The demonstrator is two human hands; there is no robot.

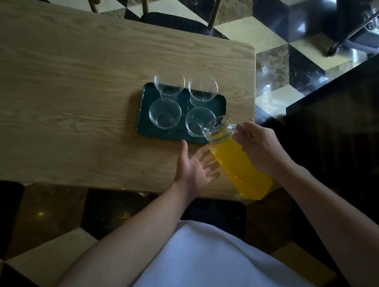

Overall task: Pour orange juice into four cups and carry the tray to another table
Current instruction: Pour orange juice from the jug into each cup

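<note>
A dark green tray [143, 125] lies near the right end of the wooden table [56, 101]. On it stand several clear glass cups, all without juice, such as the near right cup [198, 121] and the near left cup [165, 114]. My right hand [259, 145] grips the handle of a glass pitcher of orange juice [240, 167], tilted with its spout over the near right cup's rim. No juice stream shows. My left hand [194, 167] has straight fingers that touch the pitcher's side from the left.
A wooden chair with a dark seat [173, 21] stands at the table's far side. A dark counter [351, 120] runs along the right. The floor has black, beige and brown cube-pattern tiles [273, 34]. A metal cart frame [359, 10] sits top right.
</note>
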